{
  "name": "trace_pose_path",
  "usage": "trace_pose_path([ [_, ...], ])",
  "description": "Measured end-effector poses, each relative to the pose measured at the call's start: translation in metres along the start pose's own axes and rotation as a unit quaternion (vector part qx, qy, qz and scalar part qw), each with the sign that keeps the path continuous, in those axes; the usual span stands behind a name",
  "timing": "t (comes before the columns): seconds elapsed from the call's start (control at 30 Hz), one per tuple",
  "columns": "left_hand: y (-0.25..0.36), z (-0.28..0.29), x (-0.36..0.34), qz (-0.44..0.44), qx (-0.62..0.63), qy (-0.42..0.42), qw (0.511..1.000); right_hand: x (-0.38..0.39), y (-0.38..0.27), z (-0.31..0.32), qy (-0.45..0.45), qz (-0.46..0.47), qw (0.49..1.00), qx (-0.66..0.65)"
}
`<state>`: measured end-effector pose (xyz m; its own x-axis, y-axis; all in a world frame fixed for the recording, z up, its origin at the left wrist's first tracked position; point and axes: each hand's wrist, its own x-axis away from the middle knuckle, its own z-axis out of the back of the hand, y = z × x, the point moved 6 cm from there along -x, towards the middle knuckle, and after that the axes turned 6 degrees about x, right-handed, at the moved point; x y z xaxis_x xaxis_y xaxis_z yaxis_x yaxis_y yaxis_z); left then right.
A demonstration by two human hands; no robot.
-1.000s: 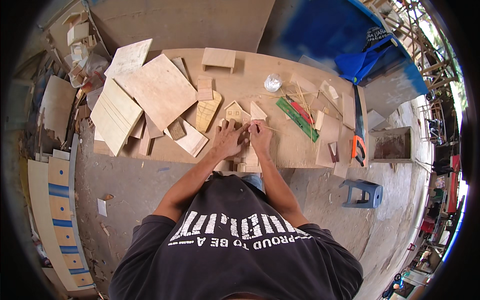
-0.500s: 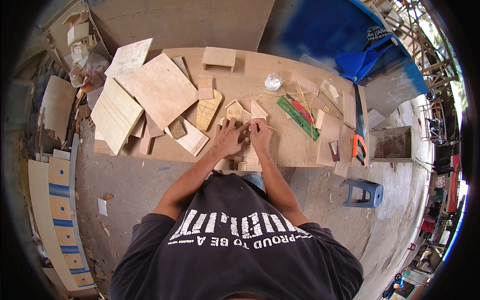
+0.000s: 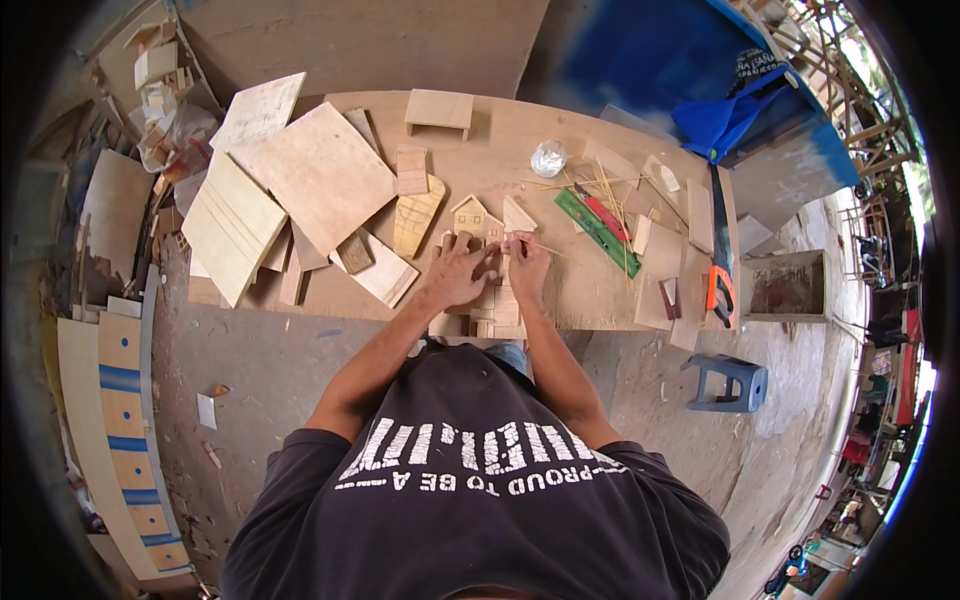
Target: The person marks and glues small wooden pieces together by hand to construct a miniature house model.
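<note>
A small wooden model house [image 3: 468,214] with a peaked roof and square windows stands near the table's front edge. My left hand [image 3: 458,275] rests over its lower part, fingers spread and pressed against the wood. Close beside it, my right hand [image 3: 528,268] pinches a thin wooden stick [image 3: 548,249], whose free end points out to the right. A pointed pale wood piece [image 3: 516,214] rises just beyond the right fingertips. Stepped wooden parts [image 3: 497,315] show below the hands. My fingers hide where the stick meets the model.
Wooden boards [image 3: 315,180] are piled on the left. To the right lie a green ruler [image 3: 597,232], a red cutter [image 3: 604,214], scattered thin sticks [image 3: 622,195] and an orange-handled saw [image 3: 719,296]. A foil ball [image 3: 548,159] sits farther back. A blue stool [image 3: 728,384] stands on the floor.
My right hand has shifted slightly to the right and its fingers have turned a little, still pinching the stick. My left hand stays on the model.
</note>
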<state>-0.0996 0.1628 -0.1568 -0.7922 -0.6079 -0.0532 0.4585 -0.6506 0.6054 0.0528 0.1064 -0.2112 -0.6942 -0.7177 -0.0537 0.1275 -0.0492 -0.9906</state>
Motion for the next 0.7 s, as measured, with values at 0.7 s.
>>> trace_pose_path([
  [0.7,-0.025,0.001,-0.008,-0.019,0.113,0.066,0.991,-0.004,0.000,-0.003,0.007,0.021,0.999,0.043],
])
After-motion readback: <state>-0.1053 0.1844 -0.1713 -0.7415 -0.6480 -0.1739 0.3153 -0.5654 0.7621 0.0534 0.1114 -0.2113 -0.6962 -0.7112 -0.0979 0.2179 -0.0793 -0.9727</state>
